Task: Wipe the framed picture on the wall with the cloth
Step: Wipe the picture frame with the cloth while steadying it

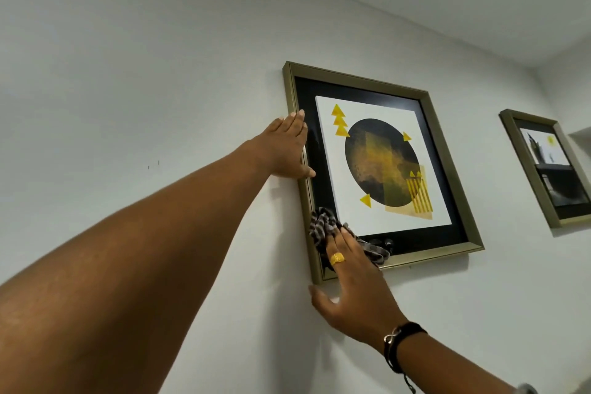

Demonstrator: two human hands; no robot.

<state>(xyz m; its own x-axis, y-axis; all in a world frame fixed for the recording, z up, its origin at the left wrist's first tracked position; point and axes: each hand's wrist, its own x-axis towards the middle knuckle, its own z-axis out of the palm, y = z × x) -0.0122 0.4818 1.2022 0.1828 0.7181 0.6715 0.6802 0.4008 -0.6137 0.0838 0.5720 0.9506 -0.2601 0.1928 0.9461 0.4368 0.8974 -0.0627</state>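
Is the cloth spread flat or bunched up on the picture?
Bunched up. The striped cloth is crumpled into folds under the right hand, pressed on the framed picture at its lower left corner.

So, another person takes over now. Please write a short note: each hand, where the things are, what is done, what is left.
Left hand: open, flat on the left edge of the gold-framed picture with the black circle and yellow triangles, steadying it.
Right hand: open palm pressing the grey striped cloth on the glass at the frame's lower-left corner; no closed grip.
Done: cannot tell which parts are already wiped.
Left: probably the rest of the glass and the frame edges. The second gold-framed picture hangs to the right, untouched.
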